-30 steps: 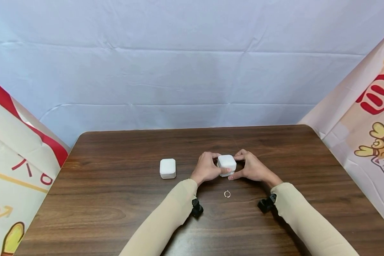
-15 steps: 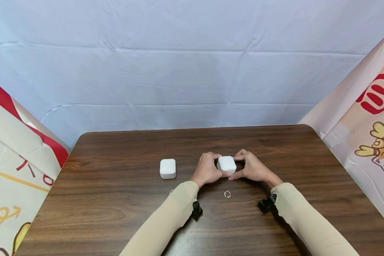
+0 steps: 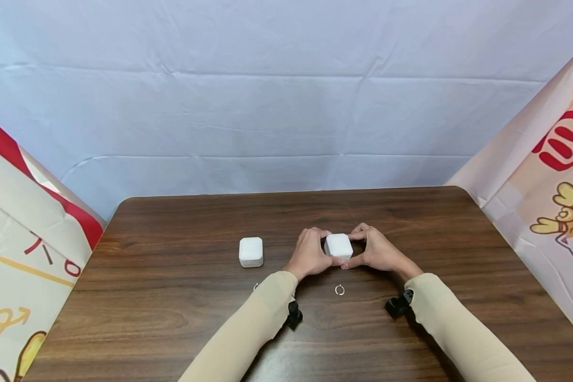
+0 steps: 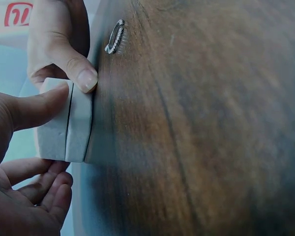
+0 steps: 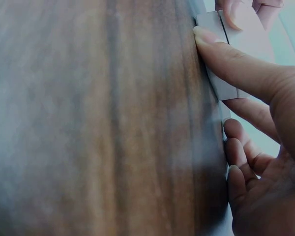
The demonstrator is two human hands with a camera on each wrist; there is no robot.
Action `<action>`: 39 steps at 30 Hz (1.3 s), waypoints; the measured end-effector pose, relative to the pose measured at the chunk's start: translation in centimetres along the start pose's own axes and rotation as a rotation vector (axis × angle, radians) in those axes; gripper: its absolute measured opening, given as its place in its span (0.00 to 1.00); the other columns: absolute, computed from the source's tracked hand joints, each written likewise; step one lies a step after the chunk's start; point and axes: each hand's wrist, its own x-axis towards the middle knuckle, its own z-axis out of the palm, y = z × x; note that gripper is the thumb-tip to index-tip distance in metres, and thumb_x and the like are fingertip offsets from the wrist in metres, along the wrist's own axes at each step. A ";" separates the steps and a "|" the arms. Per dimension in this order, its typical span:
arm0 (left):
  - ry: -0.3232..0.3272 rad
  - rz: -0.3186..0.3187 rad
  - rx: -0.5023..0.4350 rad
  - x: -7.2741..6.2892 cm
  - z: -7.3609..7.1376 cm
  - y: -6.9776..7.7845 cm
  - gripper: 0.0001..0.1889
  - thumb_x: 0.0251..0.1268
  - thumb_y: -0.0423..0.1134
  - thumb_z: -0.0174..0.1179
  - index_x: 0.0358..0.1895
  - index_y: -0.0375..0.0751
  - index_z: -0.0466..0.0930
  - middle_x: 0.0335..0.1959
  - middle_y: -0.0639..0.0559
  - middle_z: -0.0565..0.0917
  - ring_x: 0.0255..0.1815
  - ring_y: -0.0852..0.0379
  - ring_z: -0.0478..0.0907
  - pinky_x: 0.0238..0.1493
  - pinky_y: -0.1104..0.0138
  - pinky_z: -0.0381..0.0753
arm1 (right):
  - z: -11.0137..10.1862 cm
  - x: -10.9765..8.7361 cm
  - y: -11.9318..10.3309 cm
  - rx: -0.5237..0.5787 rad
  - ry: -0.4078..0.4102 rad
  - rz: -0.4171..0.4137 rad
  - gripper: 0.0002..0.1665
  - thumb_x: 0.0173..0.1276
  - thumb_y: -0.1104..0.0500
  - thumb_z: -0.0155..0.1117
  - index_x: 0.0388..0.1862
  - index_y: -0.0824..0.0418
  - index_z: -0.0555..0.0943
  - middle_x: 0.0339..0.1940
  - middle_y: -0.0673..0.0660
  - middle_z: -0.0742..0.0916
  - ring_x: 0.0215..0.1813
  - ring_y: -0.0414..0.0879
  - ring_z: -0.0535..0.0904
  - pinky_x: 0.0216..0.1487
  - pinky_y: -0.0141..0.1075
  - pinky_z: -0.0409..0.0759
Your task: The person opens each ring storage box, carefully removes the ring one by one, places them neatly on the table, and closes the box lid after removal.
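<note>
A white ring box (image 3: 338, 246) with rounded corners sits on the wooden table, its lid down and a thin dark seam round it. My left hand (image 3: 310, 252) grips the lid from the left, thumb on the near side (image 4: 51, 101). From the right, my right hand (image 3: 374, 249) pinches the base between thumb and fingers, as the right wrist view also shows (image 5: 231, 54). A ring (image 3: 340, 289) set with small stones lies in front of the box. Another small ring (image 3: 255, 286) is mostly hidden behind the left sleeve.
A second white box (image 3: 251, 252), lid down, stands left of the hands on the brown table (image 3: 172, 297). A pale cloth (image 3: 267, 106) hangs behind the table's far edge. Printed cloths hang at both sides.
The left hand has lowered the lid slightly, and the gap above the base has narrowed to a thin seam. The right hand has stayed in place. The other ring now peeks out beside the left sleeve.
</note>
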 end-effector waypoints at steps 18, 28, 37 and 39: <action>-0.004 -0.013 0.017 0.1 0.2 -0.1 0.27 0.37 0.48 0.76 0.45 0.45 0.82 0.41 0.54 0.78 0.43 0.57 0.68 0.43 0.67 0.68 | -0.2 -0.1 -0.2 -0.010 -0.004 0.005 0.43 0.31 0.43 0.82 0.50 0.60 0.82 0.42 0.52 0.74 0.47 0.50 0.70 0.52 0.49 0.66; -0.034 -0.047 0.011 0.2 0.1 0.2 0.29 0.33 0.52 0.77 0.44 0.47 0.81 0.39 0.55 0.76 0.39 0.58 0.65 0.40 0.67 0.67 | -0.3 -0.2 -0.3 -0.075 0.003 -0.018 0.42 0.33 0.42 0.81 0.49 0.58 0.82 0.42 0.52 0.75 0.46 0.49 0.70 0.49 0.48 0.67; -0.038 -0.059 0.046 -0.1 -0.3 0.6 0.38 0.34 0.51 0.77 0.54 0.41 0.76 0.48 0.49 0.76 0.46 0.55 0.67 0.45 0.66 0.69 | -0.4 -0.5 -0.5 -0.117 0.012 -0.044 0.46 0.34 0.39 0.79 0.53 0.58 0.79 0.43 0.52 0.75 0.48 0.50 0.70 0.49 0.48 0.67; -0.044 -0.051 0.055 -0.3 -0.8 0.8 0.39 0.35 0.51 0.76 0.57 0.40 0.75 0.51 0.49 0.74 0.49 0.54 0.67 0.47 0.65 0.69 | -0.5 -0.8 -0.7 -0.130 0.007 -0.041 0.47 0.34 0.38 0.79 0.55 0.57 0.78 0.44 0.51 0.75 0.48 0.49 0.70 0.49 0.49 0.68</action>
